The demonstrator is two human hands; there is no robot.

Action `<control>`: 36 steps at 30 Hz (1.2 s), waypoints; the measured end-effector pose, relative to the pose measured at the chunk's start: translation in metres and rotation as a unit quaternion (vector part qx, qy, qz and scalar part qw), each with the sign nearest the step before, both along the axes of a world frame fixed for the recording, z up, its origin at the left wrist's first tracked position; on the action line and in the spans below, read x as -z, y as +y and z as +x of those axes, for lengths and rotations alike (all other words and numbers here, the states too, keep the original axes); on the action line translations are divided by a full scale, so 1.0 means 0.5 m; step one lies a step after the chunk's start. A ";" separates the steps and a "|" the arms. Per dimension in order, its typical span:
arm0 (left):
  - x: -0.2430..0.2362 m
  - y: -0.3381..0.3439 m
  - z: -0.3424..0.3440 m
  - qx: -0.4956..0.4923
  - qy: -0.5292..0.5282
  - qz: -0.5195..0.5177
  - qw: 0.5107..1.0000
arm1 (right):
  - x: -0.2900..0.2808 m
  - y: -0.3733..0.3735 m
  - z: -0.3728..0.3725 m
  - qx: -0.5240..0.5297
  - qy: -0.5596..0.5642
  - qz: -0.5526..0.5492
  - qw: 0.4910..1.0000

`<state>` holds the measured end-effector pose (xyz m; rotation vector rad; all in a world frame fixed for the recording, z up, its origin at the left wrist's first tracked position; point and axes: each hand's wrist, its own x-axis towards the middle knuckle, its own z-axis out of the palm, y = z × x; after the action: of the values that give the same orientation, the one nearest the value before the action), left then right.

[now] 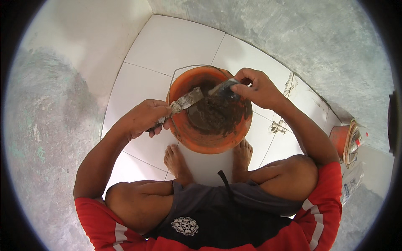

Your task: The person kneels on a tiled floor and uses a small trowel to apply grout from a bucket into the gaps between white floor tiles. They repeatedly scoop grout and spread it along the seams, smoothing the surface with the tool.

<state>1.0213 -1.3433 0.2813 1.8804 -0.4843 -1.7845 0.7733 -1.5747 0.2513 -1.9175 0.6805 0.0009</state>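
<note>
Fingers of the left hand [148, 115] wrap the handle of a scraper [191, 98], whose long axis slants up and rightward, blade tip over the orange bucket [186, 133]. Thumb and fingers of the right hand [260, 88] pinch a flat dark piece [228, 89] above the bucket's right half, its pale edge running down-left toward the blade. Both elbows bend outward, forearms angling inward.

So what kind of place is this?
It looks like the corner of a room, maybe one being built or fixed up. You can see a rough, patchy grey wall, shiny white floor tiles and a round orange bucket with dark, wet-looking mix inside.
</note>
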 end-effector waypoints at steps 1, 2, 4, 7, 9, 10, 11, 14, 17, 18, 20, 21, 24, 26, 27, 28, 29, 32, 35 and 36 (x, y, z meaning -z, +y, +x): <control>0.000 0.001 -0.001 0.003 0.010 -0.012 1.000 | -0.001 -0.001 -0.001 0.009 -0.008 0.007 1.000; 0.001 0.001 -0.003 0.005 0.019 -0.018 1.000 | -0.002 -0.002 -0.002 0.028 -0.002 0.013 1.000; 0.004 0.000 -0.007 0.040 -0.016 -0.019 0.999 | -0.001 0.000 -0.004 0.041 -0.001 0.014 0.999; 0.010 -0.003 -0.022 0.130 -0.178 -0.087 0.971 | 0.004 0.002 -0.007 0.034 -0.012 0.014 0.999; 0.012 0.004 -0.040 0.180 -0.309 -0.202 0.912 | 0.008 0.000 -0.008 0.045 -0.008 0.034 0.998; 0.010 0.005 -0.042 0.193 -0.331 -0.216 0.898 | 0.009 0.000 -0.008 0.049 -0.013 0.053 0.997; 0.006 0.008 -0.044 0.208 -0.346 -0.188 0.895 | 0.010 -0.002 -0.009 0.057 -0.016 0.074 0.996; 0.002 0.006 -0.047 0.227 -0.366 -0.178 0.885 | 0.008 -0.001 -0.010 0.084 -0.029 0.130 0.987; 0.002 0.000 -0.049 0.231 -0.367 -0.183 0.882 | -0.002 0.004 -0.012 0.092 -0.031 0.155 0.983; 0.003 -0.002 -0.049 0.233 -0.369 -0.176 0.882 | -0.007 0.006 -0.013 0.105 -0.021 0.150 0.983; 0.006 -0.005 -0.049 0.232 -0.360 -0.186 0.884 | -0.017 0.009 -0.014 0.098 -0.022 0.142 0.985; 0.007 -0.006 -0.048 0.232 -0.359 -0.173 0.887 | -0.020 0.010 -0.014 0.092 -0.019 0.137 0.986; 0.010 -0.007 -0.047 0.231 -0.351 -0.167 0.892 | -0.022 0.010 -0.013 0.059 0.007 0.150 0.987; 0.011 -0.008 -0.048 0.229 -0.342 -0.168 0.896 | -0.015 0.011 -0.012 0.052 -0.004 0.174 0.983; 0.010 -0.008 -0.048 0.225 -0.339 -0.161 0.899 | -0.010 0.012 -0.012 0.045 -0.021 0.187 0.981; 0.010 -0.010 -0.049 0.228 -0.334 -0.167 0.900 | -0.005 0.014 -0.012 0.039 -0.033 0.212 0.976; 0.010 -0.011 -0.050 0.227 -0.329 -0.169 0.901 | 0.000 0.015 -0.013 0.028 -0.053 0.238 0.969; 0.008 -0.013 -0.051 0.212 -0.294 -0.149 0.920 | 0.008 0.016 -0.017 0.011 -0.077 0.255 0.964; 0.009 -0.014 -0.051 0.197 -0.278 -0.144 0.929 | 0.005 0.010 -0.021 0.015 -0.026 0.216 0.976; 0.010 -0.014 -0.052 0.191 -0.276 -0.139 0.932 | 0.003 0.006 -0.021 0.022 -0.001 0.195 0.981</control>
<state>0.9954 -1.3506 0.2765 2.1659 -1.3111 -1.2704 0.7627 -1.5715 0.2498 -1.5260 0.6655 0.0978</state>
